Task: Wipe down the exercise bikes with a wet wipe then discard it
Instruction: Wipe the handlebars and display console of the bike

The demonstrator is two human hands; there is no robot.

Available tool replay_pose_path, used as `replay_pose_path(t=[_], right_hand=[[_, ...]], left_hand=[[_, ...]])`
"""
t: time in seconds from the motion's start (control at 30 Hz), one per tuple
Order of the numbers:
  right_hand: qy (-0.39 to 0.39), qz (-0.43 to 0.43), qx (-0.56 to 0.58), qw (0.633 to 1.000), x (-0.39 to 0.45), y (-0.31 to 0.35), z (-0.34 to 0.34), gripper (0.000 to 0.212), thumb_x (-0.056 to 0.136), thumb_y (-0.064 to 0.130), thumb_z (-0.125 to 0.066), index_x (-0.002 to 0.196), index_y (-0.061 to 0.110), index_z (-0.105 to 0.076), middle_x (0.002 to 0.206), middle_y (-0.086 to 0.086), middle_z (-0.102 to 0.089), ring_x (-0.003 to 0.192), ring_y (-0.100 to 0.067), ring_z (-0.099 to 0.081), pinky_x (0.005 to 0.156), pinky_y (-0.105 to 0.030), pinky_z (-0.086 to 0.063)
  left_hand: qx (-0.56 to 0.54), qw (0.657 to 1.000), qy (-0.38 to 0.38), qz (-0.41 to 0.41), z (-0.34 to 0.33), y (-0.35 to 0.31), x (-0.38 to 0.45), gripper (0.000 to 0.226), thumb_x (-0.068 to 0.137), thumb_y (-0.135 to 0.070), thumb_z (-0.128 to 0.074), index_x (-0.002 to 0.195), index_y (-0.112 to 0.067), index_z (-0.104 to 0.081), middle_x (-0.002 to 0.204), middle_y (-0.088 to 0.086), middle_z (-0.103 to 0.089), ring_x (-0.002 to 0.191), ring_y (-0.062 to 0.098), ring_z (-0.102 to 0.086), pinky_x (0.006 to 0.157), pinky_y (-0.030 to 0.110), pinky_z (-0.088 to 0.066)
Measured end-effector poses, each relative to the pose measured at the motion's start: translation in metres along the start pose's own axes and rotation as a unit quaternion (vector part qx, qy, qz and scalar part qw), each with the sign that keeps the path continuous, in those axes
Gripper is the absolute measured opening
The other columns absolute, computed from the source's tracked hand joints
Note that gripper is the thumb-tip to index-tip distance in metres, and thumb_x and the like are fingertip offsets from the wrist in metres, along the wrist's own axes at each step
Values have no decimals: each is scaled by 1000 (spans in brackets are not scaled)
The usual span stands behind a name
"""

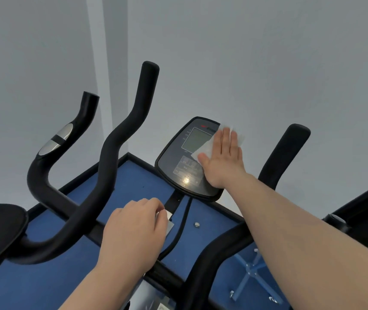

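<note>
The thin white wet wipe (210, 148) lies spread on the dark oval display console (178, 166) of the black exercise bike (120, 139), over the right part of its grey screen. The right hand (222, 159) presses it flat, fingers straight and together, palm down; nothing is pinched, the sheet is simply trapped between palm and console, with corners showing past the fingertips and beside the thumb. The left hand (134, 231) is curled closed around the centre of the black handlebar, near the stem, seemingly steadying the bike; a small pale tab shows at its fingertips, and I cannot tell what it is.

The wipe looks limp, light and damp, so it should cling to smooth plastic and follow curves, but it is likely to bunch or fold if pushed from one edge. A broad flat palm suits the console; for the curved black foam-covered handlebar grips (134, 113), wrapping the sheet around the tube and closing the fingers over it would probably hold better. The console's screen and buttons call for moderate pressure.
</note>
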State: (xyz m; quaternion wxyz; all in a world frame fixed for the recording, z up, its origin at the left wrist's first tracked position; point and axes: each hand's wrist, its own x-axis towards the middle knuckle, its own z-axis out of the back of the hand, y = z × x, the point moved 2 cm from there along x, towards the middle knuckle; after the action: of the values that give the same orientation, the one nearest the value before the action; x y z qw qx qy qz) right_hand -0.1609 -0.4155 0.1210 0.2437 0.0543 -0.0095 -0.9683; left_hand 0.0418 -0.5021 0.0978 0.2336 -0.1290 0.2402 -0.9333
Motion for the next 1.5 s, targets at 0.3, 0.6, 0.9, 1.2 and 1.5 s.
replay_pose_path(t=[0.3, 0.6, 0.9, 1.2, 1.5], right_hand=[[-70, 83, -85, 990, 41, 18, 12, 63, 100, 42, -7, 147, 13, 23, 156, -9, 26, 143, -26, 25, 115, -49, 15], [-74, 220, -95, 968, 5, 62, -26, 61, 103, 33, -16, 149, 6, 14, 158, -9, 21, 145, -25, 20, 119, -40, 7], [-82, 264, -100, 956, -49, 72, -26, 71, 87, 0, -56, 148, 6, -19, 155, -5, -22, 141, -19, -23, 102, -29, -37], [16, 87, -78, 993, -89, 51, -4, 13, 81, -7, -54, 75, 5, -54, 76, -4, -53, 82, -25, -56, 62, -29, -39], [-163, 80, 186, 966, -188, 13, 16, 20, 87, 7, -52, 86, 12, -71, 81, -5, -67, 75, -23, -57, 63, -34, -46]], left_hand=[[22, 999, -17, 25, 3, -2, -3, 25, 96, -35, -31, 98, -34, -56, 86, -16, -60, 80, 5, -52, 75, 22, -41], [43, 997, -55, 33, 1, -1, -8, 26, 95, -30, -35, 97, -27, -61, 85, -13, -63, 77, 8, -54, 73, 26, -41], [-10, 996, -82, -18, -4, 18, -43, 38, 95, -28, -27, 110, -21, -61, 110, -9, -64, 102, 11, -57, 90, 26, -43], [22, 994, -89, -59, -12, 32, -69, 50, 96, -33, -22, 115, -13, -64, 124, 2, -62, 117, 18, -57, 108, 40, -35], [-84, 994, -37, -65, 7, -5, -97, 39, 96, -15, -42, 134, -21, -48, 143, -9, -42, 132, 8, -34, 104, 20, -27]])
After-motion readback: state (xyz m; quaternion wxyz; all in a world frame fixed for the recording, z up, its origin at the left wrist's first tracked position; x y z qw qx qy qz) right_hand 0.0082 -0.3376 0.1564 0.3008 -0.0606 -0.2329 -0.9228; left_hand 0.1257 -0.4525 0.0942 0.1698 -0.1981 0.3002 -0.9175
